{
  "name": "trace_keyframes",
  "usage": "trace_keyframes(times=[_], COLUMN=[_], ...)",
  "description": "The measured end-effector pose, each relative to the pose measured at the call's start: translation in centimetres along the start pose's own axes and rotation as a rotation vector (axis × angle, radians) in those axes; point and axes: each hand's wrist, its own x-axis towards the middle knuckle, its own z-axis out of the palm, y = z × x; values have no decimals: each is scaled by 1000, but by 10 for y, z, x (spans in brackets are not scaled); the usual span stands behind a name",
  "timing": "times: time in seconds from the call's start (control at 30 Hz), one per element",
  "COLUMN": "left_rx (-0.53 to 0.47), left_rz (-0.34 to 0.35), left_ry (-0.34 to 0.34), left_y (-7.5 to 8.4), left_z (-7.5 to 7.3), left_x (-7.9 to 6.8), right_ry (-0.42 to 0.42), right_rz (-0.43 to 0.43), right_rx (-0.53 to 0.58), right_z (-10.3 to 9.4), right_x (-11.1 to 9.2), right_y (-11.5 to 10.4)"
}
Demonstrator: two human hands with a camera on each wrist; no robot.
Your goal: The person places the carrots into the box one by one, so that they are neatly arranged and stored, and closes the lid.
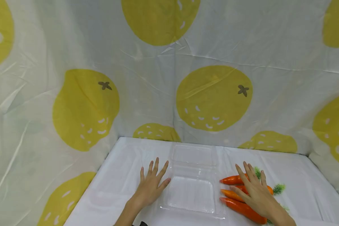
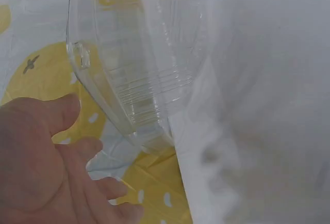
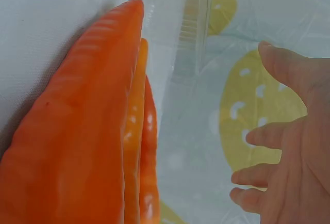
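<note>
Holding nothing in the left hand (image 1: 150,187), spread at nine o'clock of the open clear box (image 1: 190,195), nor in the right hand (image 1: 256,195), spread above carrots (image 1: 241,209) at three o'clock, laid tips boxward, perhaps for easy reach

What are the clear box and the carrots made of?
The box looks like thin, shiny clear plastic: the white cloth shows through and its ridges glint. The carrots look like glossy plastic or coated foam, because highlights shine on their skins, but I can't be sure.
</note>
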Motion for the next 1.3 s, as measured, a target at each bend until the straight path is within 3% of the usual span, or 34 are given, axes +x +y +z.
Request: trace_keyframes(times=[0.3,0.57,0.83,0.9,0.97,1.0,1.07,1.13,1.2,1.23,1.3], left_rx=[-120,-215,-276,-302,-340,-361,-409,-453,-491,-505,-528], left_rz=[-40,-28,-24,-15,-6,-3,2,10,16,21,27], left_ry=[-55,-119,-125,-133,-136,-139,-152,-166,-182,-188,-195], left_y=[-10,-12,-14,-13,-13,-12,-11,-11,-10,-9,-9], left_z=[8,16,15,14,16,17,18,20,22,23,25], left_x=[-16,-17,-19,-18,-18,-17,-17,-18,-19,-19,-20], right_ry=[6,14,15,31,21,39,10,-16,-22,-45,-47], right_rz=[-21,2,2,-129,-118,-179,-149,12,34,115,147], right_rx=[-14,-33,-50,-122,-127,-155,-140,-77,-68,-35,-31], right_z=[1,-1,3,3,3,3,4,4,5,5,4], right_x=[-3,-14,-19,-25,-29,-32,-36,-36,-38,-37,-38], right_y=[-1,4,3,10,12,16,20,19,24,24,28])
